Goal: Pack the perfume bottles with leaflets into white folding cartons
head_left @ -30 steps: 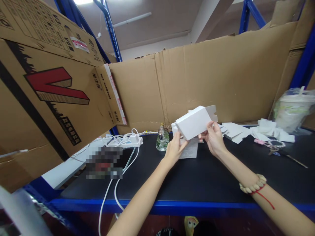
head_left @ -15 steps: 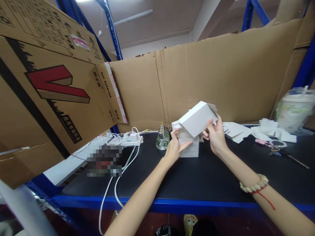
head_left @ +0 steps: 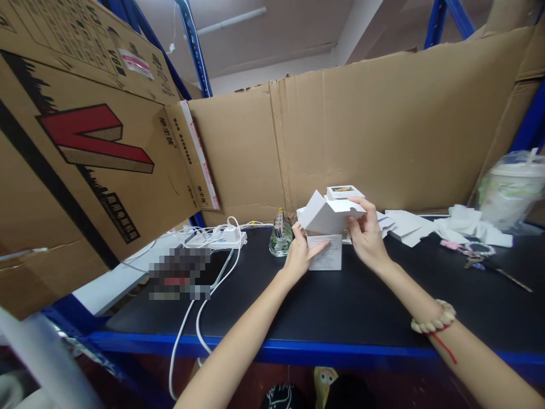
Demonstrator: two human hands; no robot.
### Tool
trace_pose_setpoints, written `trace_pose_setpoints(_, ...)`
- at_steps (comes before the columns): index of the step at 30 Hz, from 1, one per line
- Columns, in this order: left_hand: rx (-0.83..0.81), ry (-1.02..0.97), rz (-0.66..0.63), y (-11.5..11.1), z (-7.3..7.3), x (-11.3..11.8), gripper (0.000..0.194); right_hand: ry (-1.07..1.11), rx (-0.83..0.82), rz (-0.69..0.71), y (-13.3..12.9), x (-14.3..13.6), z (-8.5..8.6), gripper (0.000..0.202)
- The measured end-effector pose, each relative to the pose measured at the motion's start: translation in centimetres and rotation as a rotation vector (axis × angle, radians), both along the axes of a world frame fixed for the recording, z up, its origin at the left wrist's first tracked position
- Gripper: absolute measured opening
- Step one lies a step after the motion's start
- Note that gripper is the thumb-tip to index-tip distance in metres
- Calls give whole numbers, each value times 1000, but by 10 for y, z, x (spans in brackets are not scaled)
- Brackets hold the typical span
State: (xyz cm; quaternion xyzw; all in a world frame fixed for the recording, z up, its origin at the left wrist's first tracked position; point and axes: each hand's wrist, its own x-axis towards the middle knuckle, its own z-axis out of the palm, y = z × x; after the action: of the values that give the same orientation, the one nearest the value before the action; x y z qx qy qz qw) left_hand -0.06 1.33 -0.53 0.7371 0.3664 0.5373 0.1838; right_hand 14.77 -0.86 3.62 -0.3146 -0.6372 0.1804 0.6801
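At the left stands the big box [head_left: 97, 142], then the power strip [head_left: 232, 240] with its cables, then the glass bottles [head_left: 280, 243], near my left hand [head_left: 297, 257].

That hand's fingers curl at the left end of the carton [head_left: 323, 220], its thumb stuck out in front of the printed white box [head_left: 325, 260] below; I cannot tell if it truly grips or only steadies. The carton itself is up in the air between my hands, over the black shelf [head_left: 319, 318].

It has just turned: its broad face was toward me, and now it is swung round and lower, so the picture-topped box [head_left: 346, 192] shows behind. To my judgement, this puts the right end's flap within easy reach of my fingers.

My right hand [head_left: 367, 236] pinches that end, thumb below, fingers above. Farther right lie the white card pieces [head_left: 409, 226], the keys [head_left: 473, 261] and the cup [head_left: 514, 184].
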Motion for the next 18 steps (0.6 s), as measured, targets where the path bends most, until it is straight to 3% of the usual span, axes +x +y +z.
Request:
trace_pose_setpoints(6,23,8,16,2,-2,1,68,-78,50,-84,-1,4,7,41)
trace_pose_setpoints(11,38,78,37,-2,0,-1,72,-63,37,-75,2,7,4,42)
trace_pose_setpoints(18,239,277,298,-10,5,-2,51,-20,-67,-27,2,2,-4,72)
